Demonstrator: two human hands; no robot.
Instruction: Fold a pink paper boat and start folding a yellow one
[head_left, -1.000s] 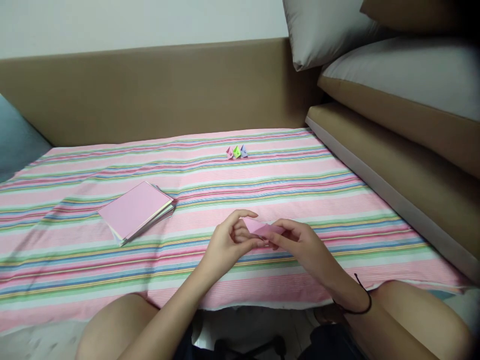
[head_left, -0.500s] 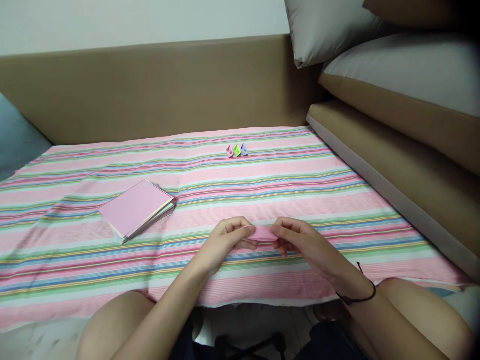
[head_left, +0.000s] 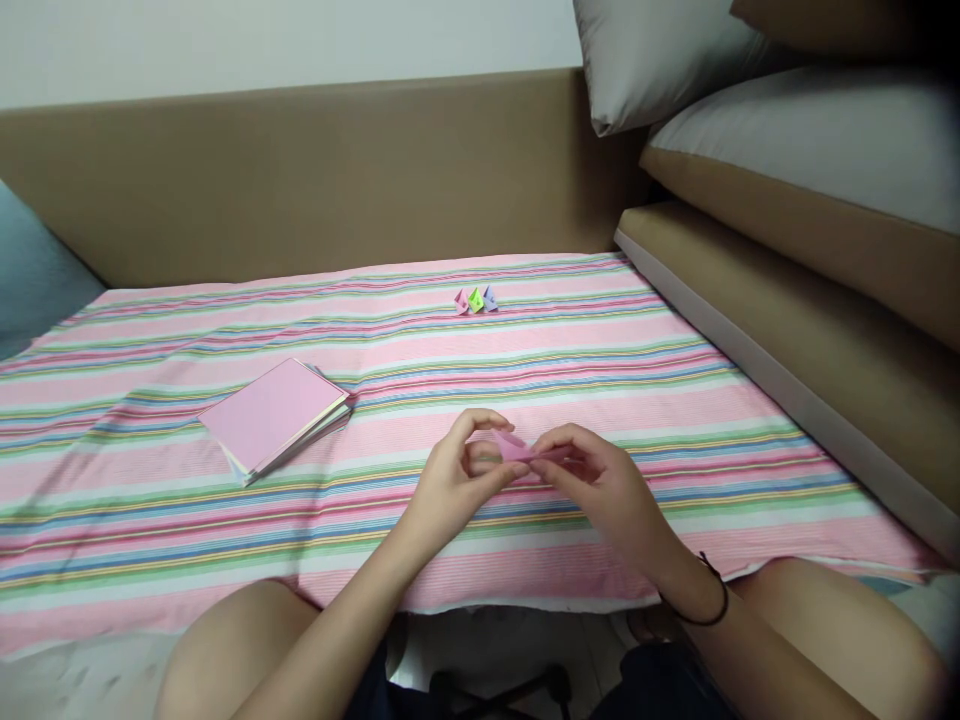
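From my head view, I hold a pink folded paper [head_left: 513, 447] low over the striped cloth [head_left: 420, 350]. The fingers of my left hand [head_left: 456, 472] curl around its left end, thumb against it; those of my right hand [head_left: 604, 475] pinch its right part. Farther off sit three small folded pieces [head_left: 476, 300]; leftward lies a paper stack [head_left: 274, 412].
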